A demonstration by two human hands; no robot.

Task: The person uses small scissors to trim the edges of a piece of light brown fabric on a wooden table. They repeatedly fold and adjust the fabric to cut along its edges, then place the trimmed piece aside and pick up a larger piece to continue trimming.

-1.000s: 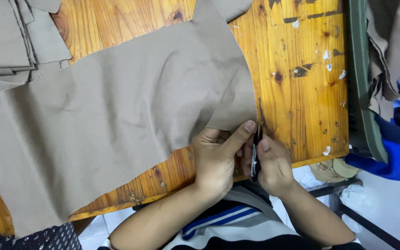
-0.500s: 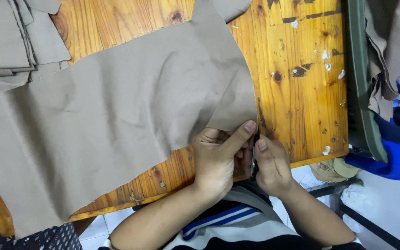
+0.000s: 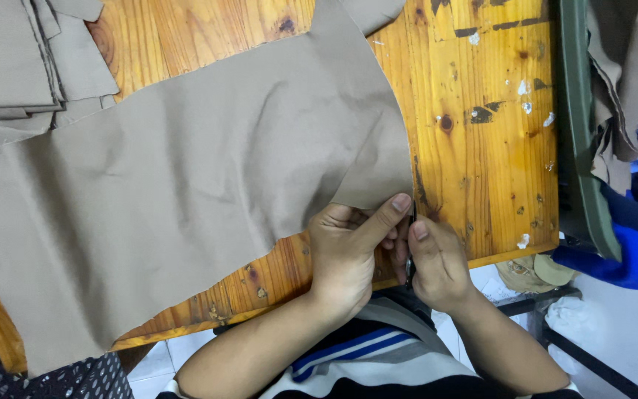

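Note:
A large piece of tan cloth (image 3: 186,185) lies spread over a wooden table (image 3: 481,148). My left hand (image 3: 348,251) pinches the cloth's lower right corner between thumb and fingers, near the table's front edge. Right beside it, my right hand (image 3: 433,262) is closed around a small dark metal tool (image 3: 410,251), seemingly a pair of snips, whose tip touches the cloth's edge. Most of the tool is hidden between the two hands.
A stack of cut tan pieces (image 3: 16,66) lies at the table's far left. A dark green frame (image 3: 581,148) with more tan cloth (image 3: 629,74) draped over it stands to the right, with blue fabric (image 3: 629,251) beyond it.
The hands have stayed at the cloth's corner. The right hand and the tool have shifted slightly against the edge, and the corner has been drawn a little nearer.

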